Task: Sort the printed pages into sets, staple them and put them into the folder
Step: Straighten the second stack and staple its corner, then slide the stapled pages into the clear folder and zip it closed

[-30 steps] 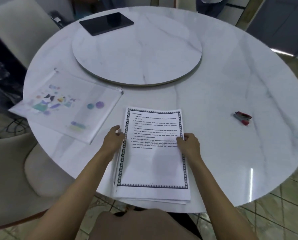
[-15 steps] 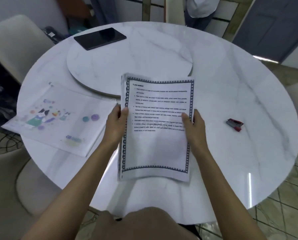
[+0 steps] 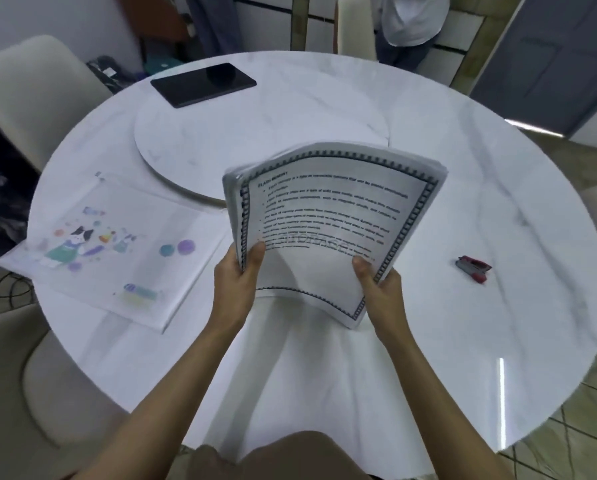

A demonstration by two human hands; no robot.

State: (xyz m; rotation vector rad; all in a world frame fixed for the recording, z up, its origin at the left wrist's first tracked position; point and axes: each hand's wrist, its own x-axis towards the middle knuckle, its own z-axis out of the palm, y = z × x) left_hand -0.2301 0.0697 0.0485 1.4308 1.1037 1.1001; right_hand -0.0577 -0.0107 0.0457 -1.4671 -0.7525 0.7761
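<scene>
A stack of printed pages with a dark patterned border is lifted off the round white table and bowed upward in the middle. My left hand grips its left edge, thumb on top. My right hand grips the lower right edge, thumb on the top page. A translucent plastic folder with cartoon prints lies flat on the table to the left. A small red stapler lies on the table to the right, apart from both hands.
A marble turntable sits in the table's middle with a black tablet on its far edge. Beige chairs stand at the left. A person stands beyond the far side of the table.
The stack lay flat on the table's near edge a second ago. Both hands have lifted it up and away from me, and it now curves and tilts to the right.
</scene>
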